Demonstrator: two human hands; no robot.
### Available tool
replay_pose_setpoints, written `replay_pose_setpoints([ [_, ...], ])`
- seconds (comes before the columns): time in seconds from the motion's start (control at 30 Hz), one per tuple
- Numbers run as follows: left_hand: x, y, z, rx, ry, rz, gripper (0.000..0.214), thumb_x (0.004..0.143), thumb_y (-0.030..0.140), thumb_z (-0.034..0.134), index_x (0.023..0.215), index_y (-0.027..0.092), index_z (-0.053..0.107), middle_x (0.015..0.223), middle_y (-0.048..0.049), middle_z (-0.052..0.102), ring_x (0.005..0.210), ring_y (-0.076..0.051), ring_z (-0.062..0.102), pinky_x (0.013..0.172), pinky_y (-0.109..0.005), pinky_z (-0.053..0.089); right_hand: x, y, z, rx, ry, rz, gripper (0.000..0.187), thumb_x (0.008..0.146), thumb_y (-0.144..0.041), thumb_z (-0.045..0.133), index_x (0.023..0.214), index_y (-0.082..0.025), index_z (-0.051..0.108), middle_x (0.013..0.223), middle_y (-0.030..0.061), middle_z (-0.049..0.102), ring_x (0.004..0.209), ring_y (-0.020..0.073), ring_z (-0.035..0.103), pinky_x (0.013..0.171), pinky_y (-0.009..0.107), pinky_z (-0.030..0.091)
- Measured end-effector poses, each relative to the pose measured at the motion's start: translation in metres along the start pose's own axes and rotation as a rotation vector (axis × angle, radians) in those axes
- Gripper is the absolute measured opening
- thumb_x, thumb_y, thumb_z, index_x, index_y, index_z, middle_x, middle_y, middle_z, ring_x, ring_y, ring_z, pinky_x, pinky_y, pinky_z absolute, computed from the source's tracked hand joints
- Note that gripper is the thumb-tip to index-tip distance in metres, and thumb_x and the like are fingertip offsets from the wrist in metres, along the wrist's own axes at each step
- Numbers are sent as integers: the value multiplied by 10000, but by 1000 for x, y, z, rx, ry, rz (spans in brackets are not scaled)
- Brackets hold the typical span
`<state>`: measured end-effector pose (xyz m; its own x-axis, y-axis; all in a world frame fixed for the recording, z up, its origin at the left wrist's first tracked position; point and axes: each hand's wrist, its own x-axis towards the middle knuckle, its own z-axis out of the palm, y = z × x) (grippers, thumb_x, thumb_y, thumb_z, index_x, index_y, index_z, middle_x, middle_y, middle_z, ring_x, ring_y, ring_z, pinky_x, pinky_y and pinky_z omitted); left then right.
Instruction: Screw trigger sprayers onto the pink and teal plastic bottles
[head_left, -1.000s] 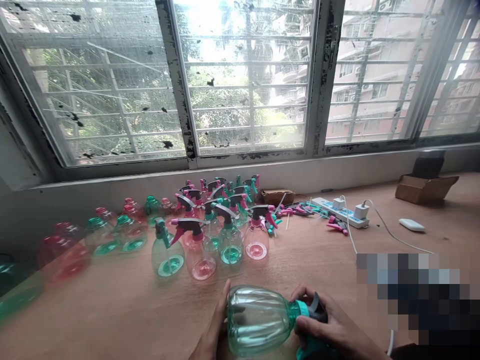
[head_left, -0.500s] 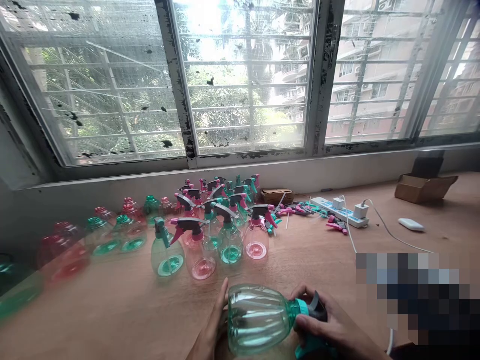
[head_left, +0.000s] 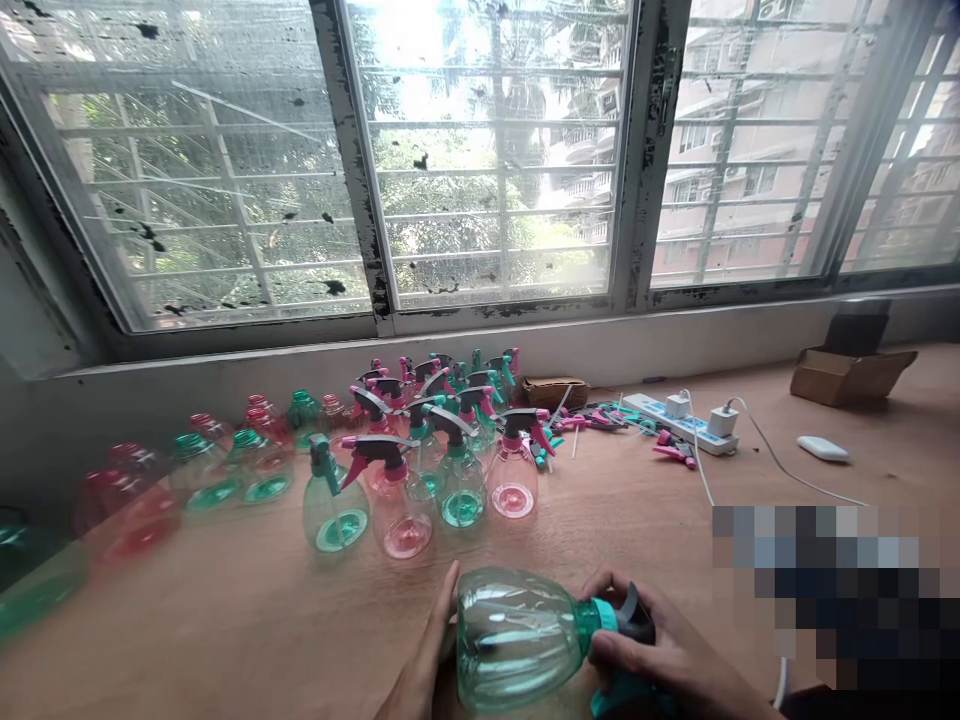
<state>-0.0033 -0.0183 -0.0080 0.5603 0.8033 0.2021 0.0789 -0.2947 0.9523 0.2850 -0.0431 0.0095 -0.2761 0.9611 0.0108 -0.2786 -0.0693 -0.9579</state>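
Note:
A clear green spray bottle [head_left: 517, 640] lies on its side in the air at the front of the table, its base to the left. Around the base end curls my left hand [head_left: 424, 655], its fingers mostly hidden behind the bottle. My right hand [head_left: 671, 645] grips the neck end, with thumb and fingers around the teal collar [head_left: 604, 615] and the black and teal spray head [head_left: 636, 615]. Just beyond stand assembled spray bottles, among them a pink one [head_left: 405, 515] and a green one [head_left: 337, 515].
Open green and red bottles [head_left: 259, 470] stand at the left. Loose spray heads [head_left: 600, 418] lie behind, beside a power strip [head_left: 682, 425] with plugs and cables. A cardboard box [head_left: 847, 375] and a white case [head_left: 823, 449] are at the right. A pixelated patch covers the lower right.
The bottle has turned slightly about its long axis, its ridges and reflections shifting. My left hand has moved very slightly; my right hand looks the same.

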Motion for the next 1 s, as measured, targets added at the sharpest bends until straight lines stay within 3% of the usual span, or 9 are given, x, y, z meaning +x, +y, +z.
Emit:
replay_pose_setpoints([
  [0.13,-4,2,-4,87,24,-32,1047,838,647,676,1628,244,120,1682,-81,292,1566,-376,148,1277,-495,41,0,0,0,8,3,-2,403,729,-432,884,917,-186,626,679,-35,707,612,126,669,573,210,498],
  [0.2,-4,3,-6,116,32,-54,1026,833,596,715,1623,268,149,1669,-76,323,1548,-378,221,1279,-491,82,0,0,0,12,11,-3,396,735,-428,881,919,-188,626,685,-34,711,614,128,672,573,213,503],
  [0.3,-2,3,-6,89,15,-78,1100,817,515,770,1623,307,52,1559,-100,484,1400,-352,502,1236,-476,276,-1,-1,0,6,24,1,403,737,-432,879,928,-186,623,688,-33,719,613,129,678,579,219,511],
  [0.37,-1,3,-5,72,9,-90,1136,815,508,776,1620,312,0,1476,-111,561,1311,-329,590,1209,-466,327,-2,-2,1,0,31,7,412,733,-438,880,928,-183,621,691,-30,723,613,130,680,581,223,513],
  [0.6,-3,0,-1,3,-4,-77,1174,803,672,698,1623,234,-20,1580,-156,435,1434,-370,448,1237,-498,222,-1,0,0,-15,17,-2,413,731,-451,875,909,-181,618,658,-30,717,601,132,668,588,229,511],
  [0.87,-1,3,-1,118,44,-48,1065,846,597,702,1618,296,33,1427,-100,593,1311,-326,572,1218,-436,306,-3,-3,1,-4,31,15,399,756,-465,846,934,-196,612,674,-29,697,604,143,642,577,236,491],
  [1.0,-2,6,-1,70,33,-41,1075,844,586,708,1617,303,17,1470,-106,556,1294,-332,582,1204,-450,329,-3,-3,1,-10,30,15,403,749,-468,849,921,-194,609,674,-22,700,607,151,649,583,249,495],
])
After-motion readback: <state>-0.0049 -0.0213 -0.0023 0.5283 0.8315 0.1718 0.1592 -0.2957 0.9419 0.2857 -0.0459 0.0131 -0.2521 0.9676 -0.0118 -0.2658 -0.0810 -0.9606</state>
